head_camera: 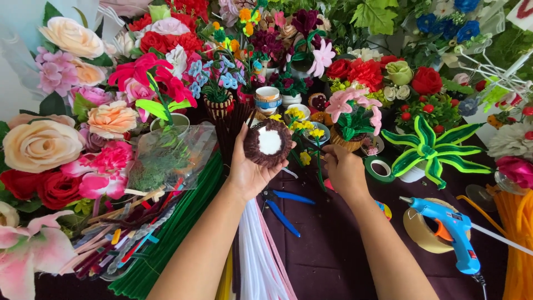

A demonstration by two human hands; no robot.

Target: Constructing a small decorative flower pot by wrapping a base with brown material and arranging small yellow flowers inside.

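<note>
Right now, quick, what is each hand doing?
Left hand: closed around a brown fuzzy ring with a white middle.
Right hand: closed on the green stem of yellow flowers.

Right hand (344,169) fingertips hidden; glue gun (452,233) cord cut off.

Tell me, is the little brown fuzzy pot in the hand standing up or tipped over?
Tipped. The left hand holds the brown fuzzy pot turned on its side, so its round white-filled opening faces the camera rather than up.

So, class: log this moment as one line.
left hand: holds brown pot | right hand: on yellow flower stem | blue pliers: on table
</note>
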